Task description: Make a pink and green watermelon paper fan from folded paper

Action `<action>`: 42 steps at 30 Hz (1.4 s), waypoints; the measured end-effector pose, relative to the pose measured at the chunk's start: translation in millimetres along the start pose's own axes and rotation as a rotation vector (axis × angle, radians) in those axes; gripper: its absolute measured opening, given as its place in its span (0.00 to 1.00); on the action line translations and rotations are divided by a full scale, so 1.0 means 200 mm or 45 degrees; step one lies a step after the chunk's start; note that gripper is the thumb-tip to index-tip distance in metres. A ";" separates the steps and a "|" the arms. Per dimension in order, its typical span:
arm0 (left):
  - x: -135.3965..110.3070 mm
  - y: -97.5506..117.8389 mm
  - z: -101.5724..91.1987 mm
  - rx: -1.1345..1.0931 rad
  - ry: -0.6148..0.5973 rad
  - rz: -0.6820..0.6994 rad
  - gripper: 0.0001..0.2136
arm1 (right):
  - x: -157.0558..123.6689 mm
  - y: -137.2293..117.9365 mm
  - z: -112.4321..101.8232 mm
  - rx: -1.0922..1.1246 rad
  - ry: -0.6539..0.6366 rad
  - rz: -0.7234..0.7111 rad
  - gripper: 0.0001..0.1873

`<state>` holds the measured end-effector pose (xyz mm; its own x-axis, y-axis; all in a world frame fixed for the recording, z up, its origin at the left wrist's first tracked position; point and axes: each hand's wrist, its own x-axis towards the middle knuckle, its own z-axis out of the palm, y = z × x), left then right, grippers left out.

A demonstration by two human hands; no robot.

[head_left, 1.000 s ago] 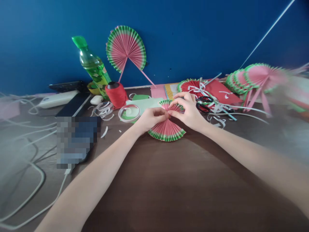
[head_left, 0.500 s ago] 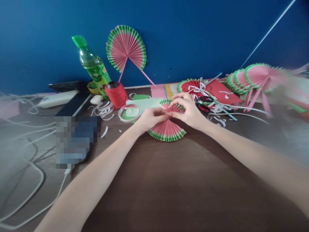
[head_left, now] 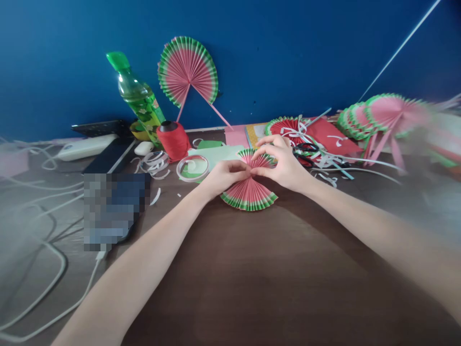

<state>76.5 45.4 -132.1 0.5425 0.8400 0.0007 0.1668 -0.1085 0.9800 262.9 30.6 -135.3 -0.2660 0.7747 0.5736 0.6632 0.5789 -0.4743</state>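
A pleated paper fan [head_left: 250, 196], pink with a green and white rim, is spread above the brown table, its pleats gathered at the middle. My left hand [head_left: 225, 177] pinches it at that centre from the left. From the right, my right hand [head_left: 279, 161] closes thumb and index finger on the same spot, its other fingers raised and curved. The fingertips of both hands meet there and hide the fan's centre. Behind the fan lies a pale green paper sheet [head_left: 223, 156], with a roll of tape [head_left: 192, 169] near my left hand.
A finished pink fan [head_left: 189, 67] leans on the blue wall. Left are a green-capped bottle [head_left: 139, 96], a red thread spool [head_left: 174, 142], a phone [head_left: 122, 206] and white cables [head_left: 63, 262]. Scissors [head_left: 306, 149], red paper [head_left: 333, 134], paper strips and stacked fans [head_left: 385, 115] lie right.
Both hands keep their pinch at the fan's centre. Only slight finger movement shows, and the fan stays in place.
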 end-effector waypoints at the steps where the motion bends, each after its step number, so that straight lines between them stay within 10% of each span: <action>1: 0.00 0.00 0.00 -0.003 -0.004 0.006 0.09 | 0.00 0.00 0.00 -0.014 0.001 -0.013 0.10; 42: 0.00 0.01 0.03 0.010 0.046 0.042 0.14 | -0.02 -0.05 0.03 0.017 0.042 0.077 0.07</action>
<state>82.3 42.6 -132.2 0.5178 0.8546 0.0404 0.1561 -0.1408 0.9777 253.0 24.0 -137.3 -0.2026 0.7997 0.5652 0.6677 0.5350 -0.5177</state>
